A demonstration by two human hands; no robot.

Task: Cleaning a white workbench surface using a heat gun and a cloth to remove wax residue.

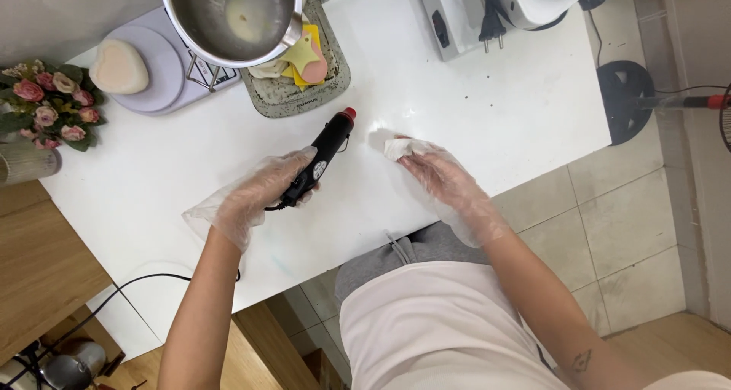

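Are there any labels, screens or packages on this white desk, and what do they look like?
Small round white label: on the black heat tool with a red tip held in the left hand.
Small grey display: on the pale lilac kitchen scale, far left, partly behind the steel pot.
No packages visible.

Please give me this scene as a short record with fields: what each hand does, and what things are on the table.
surface: white table
left hand: gloved, grips a black heat gun with a red tip, pointing toward the tissue
right hand: gloved, presses a white tissue on the table
far side: metal pot, speckled tray with coloured shapes, heart-shaped block on a scale
left edge: pink flowers
top right: white appliance with a plug
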